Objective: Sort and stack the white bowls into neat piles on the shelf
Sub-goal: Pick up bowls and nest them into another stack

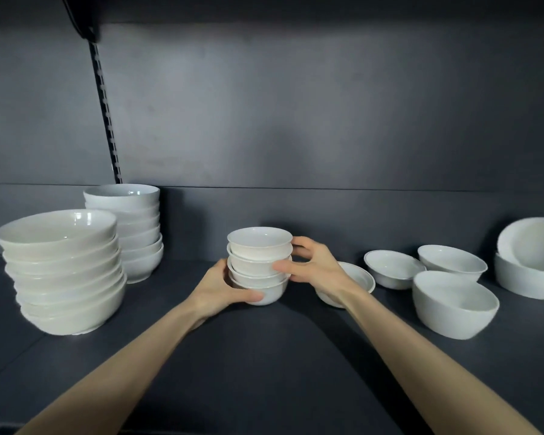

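Note:
A stack of several small white bowls (258, 262) stands in the middle of the dark shelf (264, 356). My left hand (220, 288) grips the stack's lower left side, thumb under the bottom bowl. My right hand (311, 265) clasps its right side, fingers around the upper bowls. At the left stand a tall pile of wide bowls (62, 271) and, behind it, a pile of deeper bowls (129, 230).
Loose bowls lie to the right: a shallow dish (355, 279) partly behind my right wrist, two rimmed bowls (393, 268) (451, 259), a large deep bowl (453, 304), and a bowl tilted inside another (529, 262) at the far right. A slotted rail (104, 111) runs up the back wall.

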Available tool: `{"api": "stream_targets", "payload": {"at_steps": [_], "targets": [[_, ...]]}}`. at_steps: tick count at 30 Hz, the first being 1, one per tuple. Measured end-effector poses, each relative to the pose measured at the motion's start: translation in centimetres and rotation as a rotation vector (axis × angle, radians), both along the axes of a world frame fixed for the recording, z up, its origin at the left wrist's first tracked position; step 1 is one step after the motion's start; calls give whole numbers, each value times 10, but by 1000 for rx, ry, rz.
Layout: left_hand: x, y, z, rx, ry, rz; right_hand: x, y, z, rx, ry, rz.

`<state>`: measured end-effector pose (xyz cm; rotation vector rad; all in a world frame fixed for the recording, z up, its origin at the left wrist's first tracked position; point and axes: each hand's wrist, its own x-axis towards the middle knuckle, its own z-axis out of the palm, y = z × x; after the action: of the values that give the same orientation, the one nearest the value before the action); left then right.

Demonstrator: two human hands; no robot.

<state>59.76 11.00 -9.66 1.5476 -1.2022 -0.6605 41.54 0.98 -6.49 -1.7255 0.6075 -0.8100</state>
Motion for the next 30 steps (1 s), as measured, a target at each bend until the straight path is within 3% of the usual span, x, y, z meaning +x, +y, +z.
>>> {"api": "stream_targets", "payload": {"at_steps": [3, 8, 13, 20, 25, 30], "targets": [[1, 1, -3, 48, -70, 30, -1, 0, -1, 3, 14, -14], [-14, 28, -9, 131, -406, 234, -20, 2, 7, -118, 118, -125], [-53, 38, 3, 114, -565, 69, -72, 8, 25, -347, 331, -277], [-131, -33, 38, -8, -759, -155, -176, -9, 53, -511, 555, -487], [-185, -98, 57, -55, -744, -246, -248, -39, 57, -493, 637, -622], [-226, -154, 62, -68, -685, -260, -300, -81, 45, -405, 636, -617]]}}
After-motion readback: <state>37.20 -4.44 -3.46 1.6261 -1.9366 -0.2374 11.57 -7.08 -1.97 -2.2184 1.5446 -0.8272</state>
